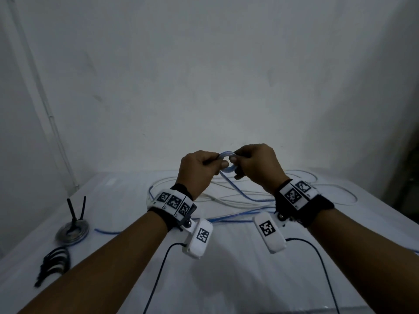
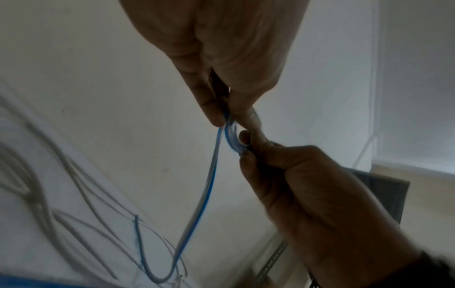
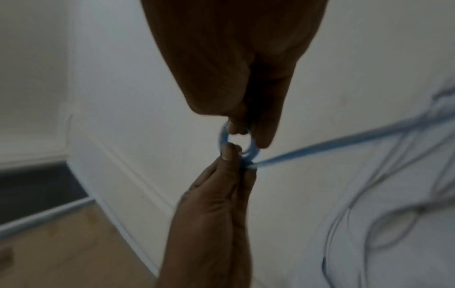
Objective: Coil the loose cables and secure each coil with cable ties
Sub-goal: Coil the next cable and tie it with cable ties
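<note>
Both hands are raised above the white table and hold a small coil of blue-and-clear cable between them. My left hand pinches the coil's left side with thumb and fingers. My right hand pinches its right side. In the left wrist view the coil sits between the left fingertips and the right hand, and its tail hangs down to the table. The right wrist view shows the coil as an open ring, with the cable running off to the right.
Loose blue and white cables sprawl over the far half of the table. At the left lies a finished coil with two black tie ends standing up. A bundle of black cable ties lies nearer me. A pale wall stands behind.
</note>
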